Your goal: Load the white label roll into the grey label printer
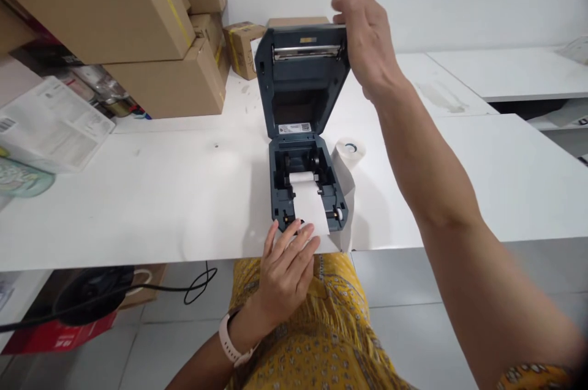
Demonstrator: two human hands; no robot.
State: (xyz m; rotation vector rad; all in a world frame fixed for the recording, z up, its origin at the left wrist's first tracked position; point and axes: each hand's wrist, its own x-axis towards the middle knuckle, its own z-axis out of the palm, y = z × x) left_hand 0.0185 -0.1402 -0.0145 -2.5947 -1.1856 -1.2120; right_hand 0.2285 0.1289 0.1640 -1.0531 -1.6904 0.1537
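Observation:
A dark blue-grey label printer (274, 194) stands near the table's front edge with its lid (280, 93) raised. At the lid's upper right corner is my right hand (367, 35), its palm against the edge and its fingers bent behind the top. A white strip of label paper (310, 203) runs from inside the printer forward over its front edge. My left hand (289, 261) lies with fingers stretched out at the front, fingertips touching the strip's end. To the printer's right sits a white label roll (351, 150), its loose backing trailing down beside the body.
Cardboard boxes (160, 84) are stacked at the back left, with a smaller taped box (243, 50) beside them. At the far left lies a clear plastic-wrapped package (68, 127). A black cable (174, 288) hangs below the white table (184, 206).

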